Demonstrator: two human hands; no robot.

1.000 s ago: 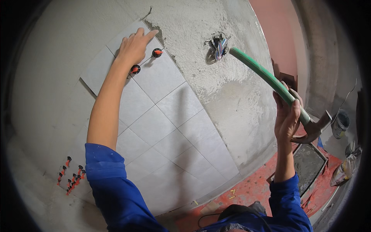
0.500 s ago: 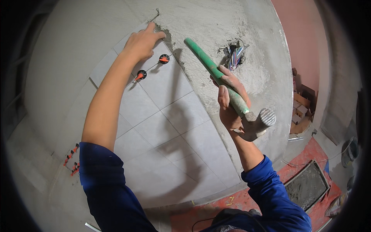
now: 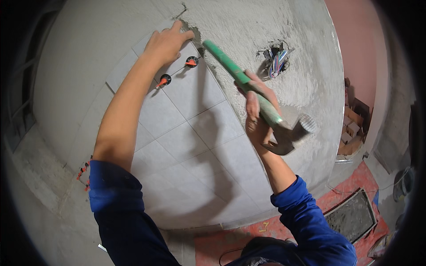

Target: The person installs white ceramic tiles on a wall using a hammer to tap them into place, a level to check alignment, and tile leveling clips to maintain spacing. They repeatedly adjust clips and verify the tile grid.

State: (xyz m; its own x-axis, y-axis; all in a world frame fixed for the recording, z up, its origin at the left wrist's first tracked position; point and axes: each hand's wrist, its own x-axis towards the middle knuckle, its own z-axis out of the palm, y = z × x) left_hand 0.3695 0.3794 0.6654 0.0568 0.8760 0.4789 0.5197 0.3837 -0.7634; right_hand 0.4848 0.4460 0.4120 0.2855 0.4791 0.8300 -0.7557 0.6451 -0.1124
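Note:
My right hand (image 3: 257, 111) grips a claw hammer (image 3: 262, 104) close to its head. The green handle points up and left, its end near the right edge of the upper tiles; whether it touches cannot be told. With fingers spread, my left hand (image 3: 167, 44) rests on the top corner of the uppermost grey tile (image 3: 185, 47). Below that hand, two round black tile levelers with orange-red knobs, a right one (image 3: 191, 61) and a left one (image 3: 165, 80), sit on the joints between tiles.
Rough grey plaster (image 3: 306, 84) borders the tiles, with a bundle of wires (image 3: 278, 62) poking from a hole. A bent metal hook (image 3: 182, 10) juts out above. Lower right, a mortar trough (image 3: 353, 217) stands on a red sheet (image 3: 355, 179). Several more levelers (image 3: 83, 176) lie at left.
The hammer's handle end has come left, nearer the tile edge, with my right hand. My left hand stays at the tile's top corner. The whole view has shifted slightly.

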